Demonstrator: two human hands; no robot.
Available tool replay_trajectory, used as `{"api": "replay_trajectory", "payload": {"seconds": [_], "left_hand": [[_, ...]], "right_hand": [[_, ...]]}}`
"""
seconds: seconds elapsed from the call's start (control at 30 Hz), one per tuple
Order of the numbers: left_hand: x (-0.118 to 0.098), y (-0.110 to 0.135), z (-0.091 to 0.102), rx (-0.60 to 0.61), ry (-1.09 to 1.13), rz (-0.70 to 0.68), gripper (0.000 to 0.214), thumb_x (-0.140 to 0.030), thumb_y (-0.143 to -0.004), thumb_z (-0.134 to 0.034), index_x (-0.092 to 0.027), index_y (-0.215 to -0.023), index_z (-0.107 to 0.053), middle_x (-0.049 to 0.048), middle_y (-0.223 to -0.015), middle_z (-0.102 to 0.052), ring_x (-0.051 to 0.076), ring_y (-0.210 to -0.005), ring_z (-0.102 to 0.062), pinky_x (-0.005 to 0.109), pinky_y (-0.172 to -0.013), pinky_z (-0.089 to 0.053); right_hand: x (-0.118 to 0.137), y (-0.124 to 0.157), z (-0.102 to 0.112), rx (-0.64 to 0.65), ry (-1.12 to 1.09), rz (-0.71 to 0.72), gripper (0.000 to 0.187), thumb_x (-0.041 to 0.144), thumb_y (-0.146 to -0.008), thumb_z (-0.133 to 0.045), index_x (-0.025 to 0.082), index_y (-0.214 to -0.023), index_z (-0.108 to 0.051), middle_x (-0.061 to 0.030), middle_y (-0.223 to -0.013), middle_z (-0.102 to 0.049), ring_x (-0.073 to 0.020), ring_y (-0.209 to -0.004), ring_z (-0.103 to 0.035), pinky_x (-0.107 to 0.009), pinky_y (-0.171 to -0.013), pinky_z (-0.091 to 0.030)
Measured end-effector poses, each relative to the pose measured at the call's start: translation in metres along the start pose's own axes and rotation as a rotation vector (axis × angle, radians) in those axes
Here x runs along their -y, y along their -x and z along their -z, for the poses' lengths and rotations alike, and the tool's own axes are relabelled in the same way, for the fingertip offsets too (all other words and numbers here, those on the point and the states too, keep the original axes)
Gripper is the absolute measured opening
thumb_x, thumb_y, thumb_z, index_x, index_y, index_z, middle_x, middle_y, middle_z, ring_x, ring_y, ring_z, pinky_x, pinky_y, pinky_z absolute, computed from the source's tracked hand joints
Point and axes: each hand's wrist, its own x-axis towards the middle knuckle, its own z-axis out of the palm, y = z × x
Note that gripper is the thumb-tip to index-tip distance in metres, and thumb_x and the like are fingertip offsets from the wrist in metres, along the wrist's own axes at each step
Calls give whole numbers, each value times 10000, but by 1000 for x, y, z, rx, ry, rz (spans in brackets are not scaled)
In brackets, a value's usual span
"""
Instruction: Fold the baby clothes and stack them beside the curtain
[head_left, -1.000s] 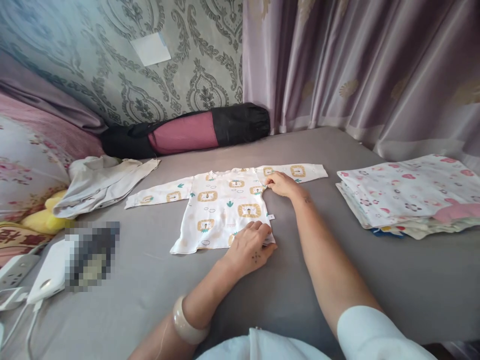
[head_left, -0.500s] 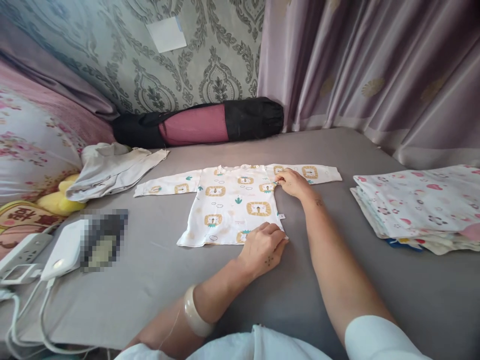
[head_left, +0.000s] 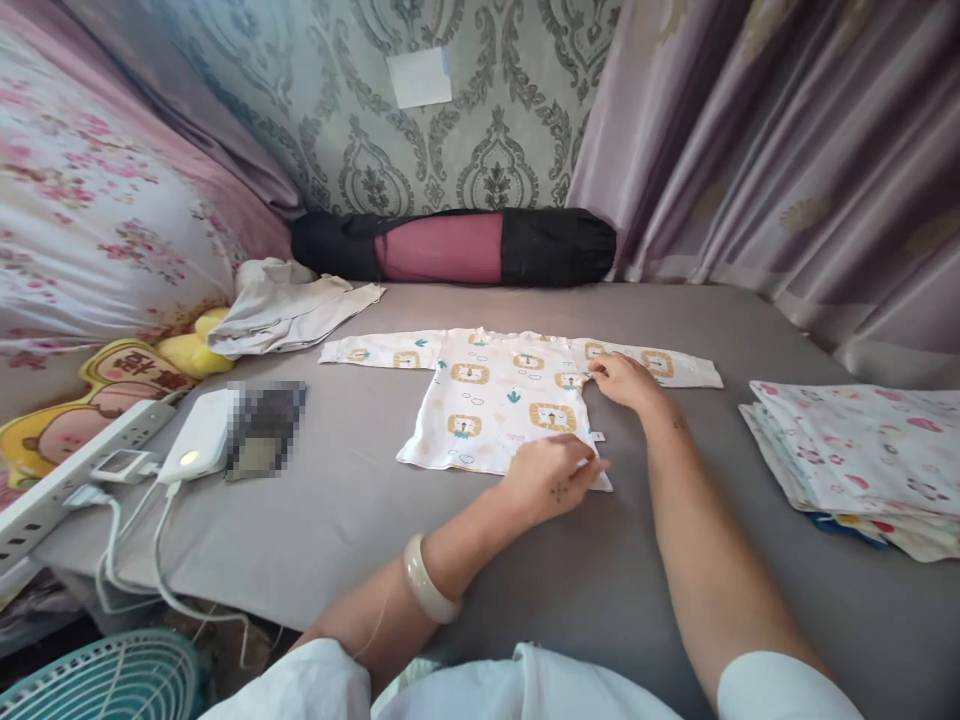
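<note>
A small white baby shirt [head_left: 495,400] with lion prints lies flat on the grey bed surface [head_left: 675,560], sleeves spread to both sides. My left hand [head_left: 551,478] rests on the shirt's lower right hem corner, fingers curled and pinching the cloth. My right hand [head_left: 626,380] sits at the right armpit where the sleeve meets the body, fingers closed on the fabric. A pale bangle is on my left wrist.
A stack of folded printed cloths [head_left: 862,460] lies at the right. A black and maroon roll bag [head_left: 457,245] lies along the wall. A crumpled beige garment [head_left: 289,310], a yellow plush toy [head_left: 187,350], a power strip [head_left: 67,470], a white charger [head_left: 199,448] and a fan [head_left: 112,680] are at the left.
The view has swung to the left, showing more pillow, power strip and a fan. Both hands stay on the same spots of the shirt.
</note>
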Motion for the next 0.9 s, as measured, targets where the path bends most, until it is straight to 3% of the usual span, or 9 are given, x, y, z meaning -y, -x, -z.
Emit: {"api": "replay_trajectory", "payload": {"seconds": [0.1,0.2,0.3,0.4,0.5,0.7,0.8,0.9], "left_hand": [[29,9,35,-221,-65,167,265,-313,-988,-436,-208,-876,-651,59,-935,-696,181,-928,-641,273,-813,-487],[68,30,68,-302,-235,387,185,-313,-953,-497,-194,-942,-639,89,-984,-686,229,-974,-621,327,-849,-471],[100,60,91,-231,-339,621,181,-321,-938,-519,-177,-994,-612,104,-991,-683,248,-987,-617,345,-864,-452],[113,86,98,-123,-298,766,187,-358,-934,-519,-201,-994,-599,72,-945,-695,239,-946,-632,317,-783,-453],[111,98,96,-69,-213,783,201,-388,-930,-508,-214,-961,-602,56,-902,-700,231,-908,-644,302,-728,-443],[108,97,91,-28,-107,777,214,-409,-900,-535,-206,-927,-596,43,-819,-674,214,-792,-635,291,-658,-436],[118,106,95,-159,-145,719,256,-439,-901,-548,-197,-957,-608,56,-851,-654,211,-845,-623,301,-743,-466],[136,126,107,-361,-386,708,299,-410,-915,-540,-166,-1072,-611,117,-974,-629,258,-1021,-575,366,-928,-439]], "right_hand": [[-1,8,3,-19,-12,-3,340,226,-903,-477,156,-1182,-659,-125,-1256,-639,-243,-1109,-606,-310,-920,-444],[0,24,7,-87,23,-21,347,254,-898,-463,173,-1177,-651,-121,-1270,-627,-244,-1101,-604,-311,-870,-452],[7,49,8,-92,72,-58,298,319,-918,-413,197,-990,-675,-106,-1077,-690,-235,-968,-637,-302,-741,-436],[18,77,6,50,42,-126,337,485,-886,-442,235,-809,-653,-64,-823,-706,-229,-767,-643,-292,-598,-380],[28,100,2,152,8,-186,357,556,-833,-482,251,-697,-606,-46,-746,-692,-229,-701,-632,-285,-555,-362],[33,123,-5,208,-26,-183,359,559,-817,-476,258,-640,-558,-28,-711,-670,-217,-661,-615,-284,-558,-373],[29,125,-9,237,-31,-172,383,580,-820,-455,261,-618,-519,-21,-664,-643,-217,-636,-600,-297,-569,-387],[26,124,-12,252,-51,-192,421,626,-826,-413,273,-625,-524,-29,-661,-636,-238,-647,-604,-326,-590,-412]]}}
